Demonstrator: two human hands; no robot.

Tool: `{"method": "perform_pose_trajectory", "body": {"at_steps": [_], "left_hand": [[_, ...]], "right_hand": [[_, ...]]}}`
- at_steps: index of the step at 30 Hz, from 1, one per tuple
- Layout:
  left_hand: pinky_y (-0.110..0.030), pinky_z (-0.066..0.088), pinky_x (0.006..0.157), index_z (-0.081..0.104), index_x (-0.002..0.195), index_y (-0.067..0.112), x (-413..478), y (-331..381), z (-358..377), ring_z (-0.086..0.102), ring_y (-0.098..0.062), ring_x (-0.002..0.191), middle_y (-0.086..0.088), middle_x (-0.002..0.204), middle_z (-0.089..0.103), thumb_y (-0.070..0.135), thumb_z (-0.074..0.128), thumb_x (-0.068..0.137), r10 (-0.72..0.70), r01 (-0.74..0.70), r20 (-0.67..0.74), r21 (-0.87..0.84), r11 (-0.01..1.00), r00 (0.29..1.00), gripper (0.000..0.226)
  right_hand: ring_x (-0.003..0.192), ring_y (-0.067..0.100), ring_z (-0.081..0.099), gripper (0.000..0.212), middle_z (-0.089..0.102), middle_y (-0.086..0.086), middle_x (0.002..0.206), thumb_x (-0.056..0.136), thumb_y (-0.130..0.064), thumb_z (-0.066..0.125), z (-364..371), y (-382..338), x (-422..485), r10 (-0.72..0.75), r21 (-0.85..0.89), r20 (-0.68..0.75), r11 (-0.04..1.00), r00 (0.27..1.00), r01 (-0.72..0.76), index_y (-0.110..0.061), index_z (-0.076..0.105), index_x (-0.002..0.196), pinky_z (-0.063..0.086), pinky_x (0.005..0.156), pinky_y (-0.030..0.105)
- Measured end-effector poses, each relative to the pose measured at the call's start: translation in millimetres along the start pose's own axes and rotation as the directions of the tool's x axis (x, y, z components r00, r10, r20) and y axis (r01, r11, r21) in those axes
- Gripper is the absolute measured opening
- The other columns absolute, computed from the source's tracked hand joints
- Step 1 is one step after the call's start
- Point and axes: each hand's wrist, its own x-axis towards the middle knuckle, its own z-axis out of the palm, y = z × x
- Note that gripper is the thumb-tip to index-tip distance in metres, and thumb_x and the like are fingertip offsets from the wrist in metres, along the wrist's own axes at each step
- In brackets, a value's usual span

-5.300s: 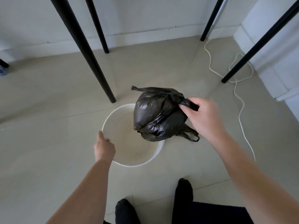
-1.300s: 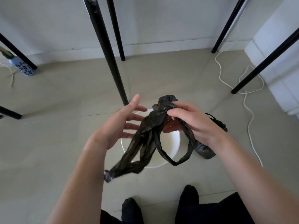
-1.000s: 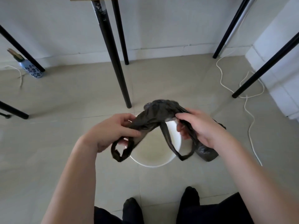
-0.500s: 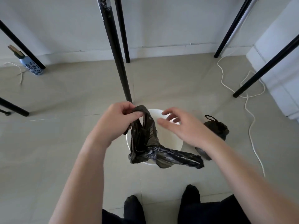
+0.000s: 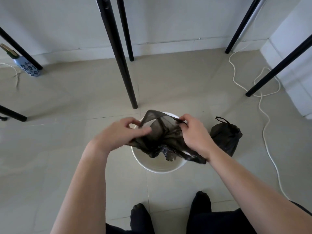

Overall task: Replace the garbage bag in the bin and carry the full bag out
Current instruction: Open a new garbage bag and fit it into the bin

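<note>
A white round bin (image 5: 158,168) stands on the tiled floor just ahead of my feet. Over its mouth I hold a thin, empty black garbage bag (image 5: 160,135). My left hand (image 5: 121,134) pinches the bag's left edge and my right hand (image 5: 194,134) pinches its right edge, stretching the film between them. Part of the bag hangs down inside the bin. The full black bag (image 5: 225,138), tied at the top, sits on the floor to the right of the bin, apart from my hands.
Black table legs (image 5: 118,53) rise just beyond the bin and at the right (image 5: 276,66). A white cable (image 5: 263,119) snakes along the floor on the right. A blue patterned bottle (image 5: 27,66) stands by the wall at far left. My black-socked feet (image 5: 170,215) are below.
The full bag has gone from my right hand to the floor beside the bin. My right hand took hold of the empty bag again, and both hands have spread it over the bin.
</note>
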Motion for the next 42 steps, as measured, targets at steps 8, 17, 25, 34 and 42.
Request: {"method": "perform_pose_trajectory", "body": {"at_steps": [8,17,25,34,42], "left_hand": [[-0.030,0.046,0.066,0.065,0.078,0.032,30,7,54,0.068,-0.025,0.084,0.008,0.074,0.069,0.035,0.077,0.082,0.315,-0.272,-0.249,0.195,0.942,0.916,0.014],[-0.053,0.059,0.092,0.071,0.092,0.024,46,-22,29,0.075,-0.034,0.095,-0.010,0.094,0.078,0.031,0.060,0.090,-0.141,-0.026,-0.401,-0.383,0.923,0.905,0.013],[-0.040,0.058,0.082,0.073,0.091,0.013,48,-6,53,0.074,-0.028,0.089,-0.010,0.089,0.078,0.035,0.057,0.101,-0.037,-0.054,-0.335,-0.259,0.964,0.941,0.029],[-0.026,0.058,0.076,0.077,0.092,0.024,40,-13,46,0.076,-0.008,0.083,0.007,0.082,0.080,0.045,0.077,0.089,0.024,-0.051,-0.145,-0.187,0.981,0.989,0.021],[-0.036,0.055,0.074,0.076,0.080,0.022,54,-46,24,0.072,-0.027,0.085,-0.005,0.083,0.077,0.026,0.066,0.095,-0.126,0.125,-0.297,-0.024,0.992,0.947,0.018]], "right_hand": [[0.048,0.016,0.052,0.015,0.058,-0.004,0.062,0.096,-0.032,0.071,3,-11,-2,-0.134,0.306,0.266,0.951,0.955,0.048,-0.026,0.066,0.110,0.042,0.048,0.025],[0.069,0.026,0.060,0.019,0.067,0.012,0.093,0.101,-0.013,0.051,-17,31,8,0.406,-0.491,0.441,0.856,0.800,-0.163,-0.014,0.069,0.106,0.053,0.062,0.027],[0.141,0.002,0.037,0.081,0.042,-0.023,0.153,0.081,-0.069,0.074,-37,7,8,0.054,0.173,0.416,0.975,0.908,-0.137,-0.049,0.042,0.153,0.032,0.114,0.034],[0.080,0.039,0.075,0.029,0.075,0.030,0.099,0.105,0.001,0.044,19,30,16,0.330,0.537,0.349,0.697,0.877,-0.475,-0.007,0.072,0.108,0.066,0.075,0.048],[0.044,0.010,0.020,0.024,0.037,-0.004,0.056,0.097,-0.025,0.061,-31,44,23,0.295,0.388,0.604,0.702,0.740,-0.597,-0.018,0.055,0.075,0.011,0.042,0.023]]}}
